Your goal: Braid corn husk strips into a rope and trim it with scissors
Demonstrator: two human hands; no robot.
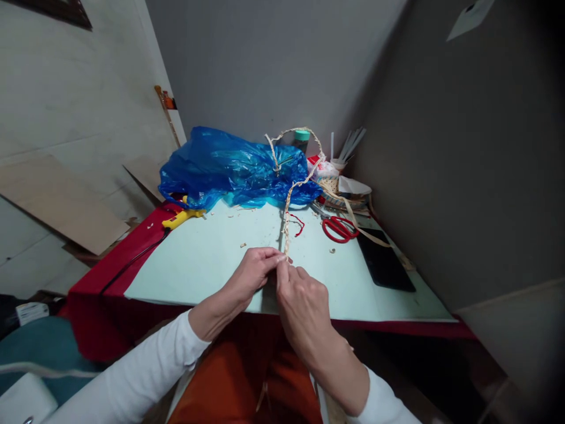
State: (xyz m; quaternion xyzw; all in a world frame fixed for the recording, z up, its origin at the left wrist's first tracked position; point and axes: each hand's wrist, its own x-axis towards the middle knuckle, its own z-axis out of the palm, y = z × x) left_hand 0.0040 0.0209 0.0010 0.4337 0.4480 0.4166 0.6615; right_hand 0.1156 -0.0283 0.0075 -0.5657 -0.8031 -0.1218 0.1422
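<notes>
Braided straw cord (286,234) rises from the near edge of the surface (198,265), its far part looping over a blue plastic bag (229,168). The left hand (252,274) and right hand (305,300) meet at its near end, each grip pinching it between thumb and fingers. Red-handled scissors (338,225) and a black tablet (386,262) lie to the right, a yellow glue gun (177,220) to the left.

My two hands (305,299) share one braided cord (287,227). I count one plastic bag (225,165), one pair of scissors (326,222) and, near the tabletop's (189,277) left edge, one glue gun (177,220).
</notes>
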